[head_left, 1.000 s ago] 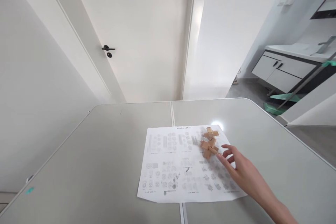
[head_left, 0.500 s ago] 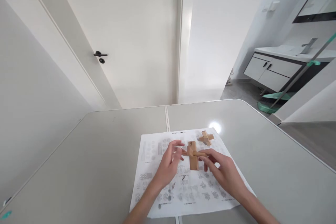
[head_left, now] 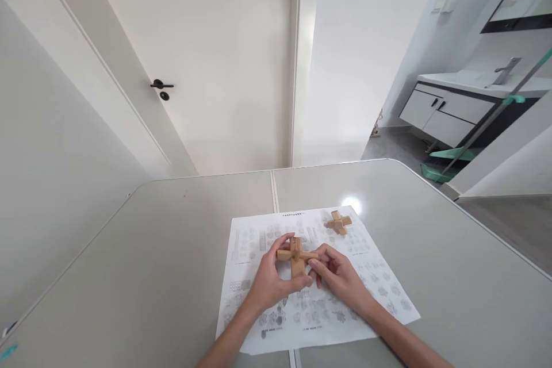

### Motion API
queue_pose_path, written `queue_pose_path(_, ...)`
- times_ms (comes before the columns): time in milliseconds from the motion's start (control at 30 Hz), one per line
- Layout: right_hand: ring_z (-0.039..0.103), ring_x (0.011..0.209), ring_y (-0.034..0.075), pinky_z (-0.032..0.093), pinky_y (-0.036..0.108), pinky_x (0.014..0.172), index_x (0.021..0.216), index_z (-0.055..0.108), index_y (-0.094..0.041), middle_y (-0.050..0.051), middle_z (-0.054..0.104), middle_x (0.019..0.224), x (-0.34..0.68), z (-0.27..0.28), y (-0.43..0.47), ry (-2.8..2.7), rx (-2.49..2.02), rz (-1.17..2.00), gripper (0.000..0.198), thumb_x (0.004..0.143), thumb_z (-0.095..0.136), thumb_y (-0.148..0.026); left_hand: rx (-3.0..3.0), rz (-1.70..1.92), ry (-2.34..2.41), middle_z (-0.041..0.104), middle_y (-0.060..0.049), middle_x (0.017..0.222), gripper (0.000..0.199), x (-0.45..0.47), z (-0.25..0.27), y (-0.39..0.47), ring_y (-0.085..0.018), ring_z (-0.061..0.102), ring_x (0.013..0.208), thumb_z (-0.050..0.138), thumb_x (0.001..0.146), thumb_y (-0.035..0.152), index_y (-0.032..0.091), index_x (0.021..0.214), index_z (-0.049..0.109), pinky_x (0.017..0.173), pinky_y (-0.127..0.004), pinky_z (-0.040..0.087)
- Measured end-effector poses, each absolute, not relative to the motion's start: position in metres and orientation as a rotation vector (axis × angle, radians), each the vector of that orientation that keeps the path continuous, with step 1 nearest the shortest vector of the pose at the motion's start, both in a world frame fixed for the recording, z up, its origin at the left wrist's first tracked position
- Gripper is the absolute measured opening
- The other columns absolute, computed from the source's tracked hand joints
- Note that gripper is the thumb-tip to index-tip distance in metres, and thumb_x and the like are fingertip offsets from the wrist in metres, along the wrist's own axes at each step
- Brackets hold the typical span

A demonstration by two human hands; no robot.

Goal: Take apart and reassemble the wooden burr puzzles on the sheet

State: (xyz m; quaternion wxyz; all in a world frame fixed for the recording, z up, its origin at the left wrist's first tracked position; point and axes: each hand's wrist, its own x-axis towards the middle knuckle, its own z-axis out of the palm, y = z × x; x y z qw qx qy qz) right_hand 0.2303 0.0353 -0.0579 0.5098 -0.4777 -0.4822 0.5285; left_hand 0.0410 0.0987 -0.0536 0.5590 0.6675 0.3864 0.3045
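Over the printed sheet (head_left: 340, 322), a cross-shaped wooden burr puzzle (head_left: 296, 264) is held between both hands. My left hand (head_left: 272, 276) curls around its left side, fingers at the top end and thumb at the bottom end. With thumb and fingers, my right hand (head_left: 336, 270) pinches the narrow bar that sticks out to the right. A second group of interlocked wooden pieces (head_left: 340, 222) lies on the sheet's far right corner, apart from both hands.
The sheet lies across the seam of a grey folding table (head_left: 142, 276). Beyond the table stands a white door (head_left: 228, 69) with a black handle (head_left: 162, 85). At the right are a washbasin cabinet (head_left: 448, 109) and a green dustpan (head_left: 435, 172).
The held puzzle has moved left. My left hand has gone from loose fingers near the bar to a grip across the top and bottom ends. My right hand has followed leftward, still pinching.
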Motion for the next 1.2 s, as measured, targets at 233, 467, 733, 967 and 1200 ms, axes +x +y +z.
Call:
queue_pose_path(233, 0.062, 0.063, 0.018, 0.048, 0.03, 0.06, 0.098, 0.06, -0.021, 0.002, 0.067, 0.074, 0.239, -0.061, 0.041, -1.261, -1.282, 1.084, 0.036, 0.098, 0.055, -0.056, 1.47, 0.763, 0.925, 0.061, -0.011, 0.132, 0.079, 0.041, -0.058, 0.103, -0.031, 0.06, 0.12, 0.087, 0.071, 0.032, 0.026, 0.14, 0.05, 0.104, -0.045, 0.047)
queue_pose_path(467, 0.061, 0.07, 0.02, 0.051, 0.032, 0.063, 0.123, 0.055, -0.023, 0.003, 0.064, 0.087, 0.274, -0.076, 0.054, -1.084, -1.621, 0.42, 0.041, 0.096, 0.056, -0.054, 1.229, 0.859, 0.932, 0.061, -0.012, 0.137, 0.073, 0.041, -0.055, 0.11, -0.032, 0.059, 0.125, 0.083, 0.078, 0.036, 0.027, 0.142, 0.048, 0.106, -0.045, 0.047)
queue_pose_path(733, 0.065, 0.073, 0.021, 0.049, 0.034, 0.067, 0.131, 0.062, -0.031, 0.004, 0.075, 0.101, 0.287, -0.088, 0.06, -1.323, -1.918, 0.223, 0.044, 0.103, 0.038, -0.054, 1.252, 0.858, 0.907, 0.058, -0.014, 0.14, 0.08, 0.04, -0.057, 0.111, -0.03, 0.059, 0.126, 0.085, 0.077, 0.036, 0.027, 0.145, 0.045, 0.109, -0.045, 0.045)
queue_pose_path(967, 0.062, 0.063, 0.021, 0.049, 0.032, 0.061, 0.133, 0.059, -0.025, 0.003, 0.07, 0.08, 0.286, -0.079, 0.057, -1.263, -1.847, 0.25, 0.047, 0.102, 0.041, -0.055, 1.395, 0.892, 0.863, 0.059, -0.011, 0.129, 0.09, 0.04, -0.061, 0.108, -0.029, 0.06, 0.12, 0.089, 0.07, 0.034, 0.032, 0.147, 0.043, 0.108, -0.047, 0.045)
queue_pose_path(1200, 0.065, 0.074, 0.018, 0.05, 0.026, 0.053, 0.123, 0.059, -0.026, 0.006, 0.071, 0.099, 0.256, -0.068, 0.045, -1.679, -1.285, 0.701, 0.028, 0.101, 0.054, -0.041, 1.546, 0.814, 0.89, 0.06, -0.009, 0.128, 0.096, 0.042, -0.052, 0.098, -0.028, 0.06, 0.122, 0.09, 0.069, 0.041, 0.034, 0.149, 0.038, 0.11, -0.046, 0.043)
